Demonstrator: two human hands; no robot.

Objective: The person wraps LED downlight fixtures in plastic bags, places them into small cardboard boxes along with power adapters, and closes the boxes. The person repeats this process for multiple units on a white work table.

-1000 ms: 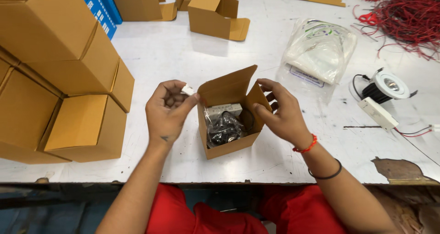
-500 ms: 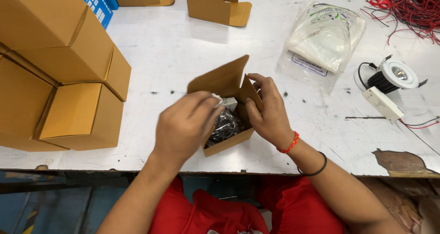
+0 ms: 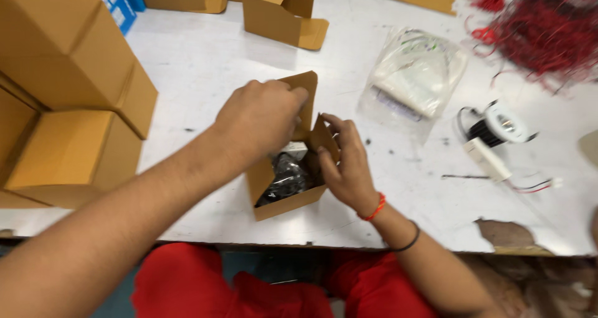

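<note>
A small open cardboard box (image 3: pixel 283 196) stands near the table's front edge, with a black part in clear wrap (image 3: pixel 283 175) and something white inside. My left hand (image 3: pixel 258 118) hovers over the box's opening, fingers curled at the raised back flap (image 3: pixel 306 90); whether it holds a small item I cannot tell. My right hand (image 3: pixel 349 165) grips the box's right side flap (image 3: pixel 324 140), thumb on the rim.
Closed cardboard boxes (image 3: pixel 68 100) are stacked at the left. More open boxes (image 3: pixel 280 13) sit at the back. A clear bag of white parts (image 3: pixel 414 75), a round white and black lamp with a white driver (image 3: pixel 495 134) and a red wire tangle (image 3: pixel 542 37) lie to the right.
My left hand, which held a small white piece beside the box, has moved right and over the box's opening. My right hand has stayed on the right flap.
</note>
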